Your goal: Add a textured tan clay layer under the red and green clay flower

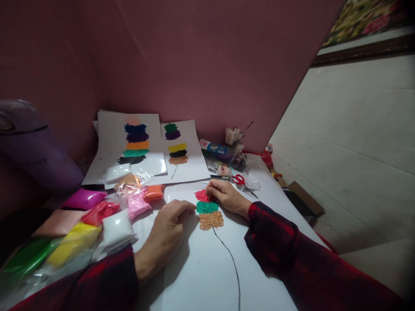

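Observation:
A white sheet of paper [201, 268] lies before me with bands of textured clay on it: a red-pink band [201, 195] farthest away, a green band [207, 207] in the middle and a tan band [210, 220] nearest. From the tan band a dark drawn line [231, 255] curves toward me. My right hand [225, 196] pinches a thin stick, mostly hidden by the fingers, over the red-pink band. My left hand [170, 222] rests on the paper at the left, holding nothing, its bent fingers reaching to the edge of the green band.
Bags of coloured clay [118, 226] crowd the left side, beside a purple bottle [39, 147]. Behind stand two sheets with clay bands [152, 160] [191, 166]. Red-handled scissors [239, 179], packets [214, 147] and a holder of white sticks [232, 136] lie at the back right.

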`<state>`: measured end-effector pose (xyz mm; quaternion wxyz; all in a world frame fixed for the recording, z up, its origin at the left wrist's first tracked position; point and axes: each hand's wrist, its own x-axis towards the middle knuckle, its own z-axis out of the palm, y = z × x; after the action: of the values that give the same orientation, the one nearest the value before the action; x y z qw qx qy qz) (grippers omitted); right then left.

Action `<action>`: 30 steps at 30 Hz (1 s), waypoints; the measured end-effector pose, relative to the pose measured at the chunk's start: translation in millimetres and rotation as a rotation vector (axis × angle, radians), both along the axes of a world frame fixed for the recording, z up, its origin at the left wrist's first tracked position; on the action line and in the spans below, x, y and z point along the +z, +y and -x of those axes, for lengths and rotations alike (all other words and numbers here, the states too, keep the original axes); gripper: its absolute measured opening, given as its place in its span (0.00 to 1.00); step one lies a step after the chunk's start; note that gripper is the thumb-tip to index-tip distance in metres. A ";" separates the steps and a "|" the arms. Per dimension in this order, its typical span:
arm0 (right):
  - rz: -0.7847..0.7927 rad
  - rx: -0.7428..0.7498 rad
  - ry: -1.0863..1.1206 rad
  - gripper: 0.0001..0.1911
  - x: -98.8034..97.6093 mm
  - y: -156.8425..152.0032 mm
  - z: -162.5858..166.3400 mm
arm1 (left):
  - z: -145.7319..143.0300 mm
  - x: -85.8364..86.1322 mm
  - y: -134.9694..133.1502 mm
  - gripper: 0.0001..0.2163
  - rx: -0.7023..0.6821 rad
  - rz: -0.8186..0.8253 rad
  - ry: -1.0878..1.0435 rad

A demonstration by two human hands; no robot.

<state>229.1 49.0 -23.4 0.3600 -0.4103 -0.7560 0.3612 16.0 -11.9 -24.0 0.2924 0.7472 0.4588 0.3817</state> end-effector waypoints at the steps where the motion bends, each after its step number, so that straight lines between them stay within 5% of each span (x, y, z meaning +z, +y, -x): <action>1: -0.002 -0.002 -0.005 0.13 0.1 -0.1 0.1 | 0.0 0.1 -0.1 0.11 0.002 0.001 0.002; 30: -0.028 -0.048 -0.029 0.11 0.1 1.9 2.8 | 0.6 -0.1 0.7 0.11 -0.007 0.031 -0.017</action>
<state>226.3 50.9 -23.3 0.3634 -0.4286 -0.7561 0.3356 15.4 -11.2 -24.1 0.3089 0.7410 0.4596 0.3798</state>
